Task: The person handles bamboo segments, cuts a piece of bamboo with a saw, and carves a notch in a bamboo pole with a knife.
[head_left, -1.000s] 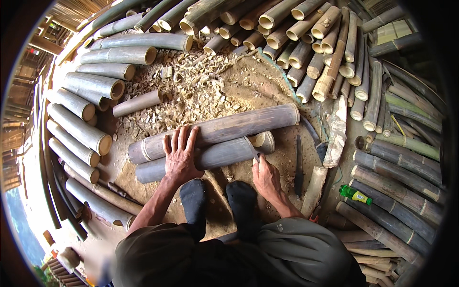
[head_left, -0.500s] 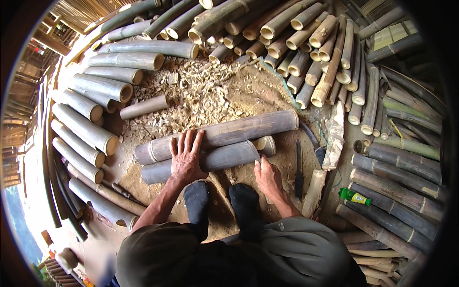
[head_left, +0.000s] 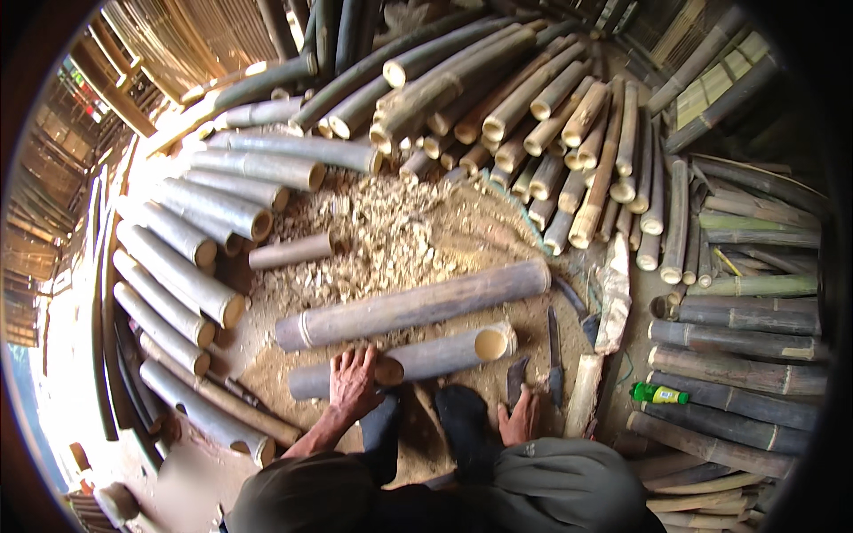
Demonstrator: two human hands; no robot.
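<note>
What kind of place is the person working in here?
Probably a rustic bamboo workshop with an earth floor: cut bamboo poles are stacked all around, chips cover the ground, and the left hand rests on a bamboo section.

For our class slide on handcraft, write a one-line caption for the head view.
Left hand rests on a short bamboo section; right hand reaches by a blade.

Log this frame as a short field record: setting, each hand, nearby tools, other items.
setting: dirt floor ringed by stacked bamboo poles
left hand: palm down on the nearer bamboo section
right hand: at the ground beside a dark blade, grip unclear
farther bamboo section: untouched
knife: lying right of the sections
other: wood chips; green bottle
</note>
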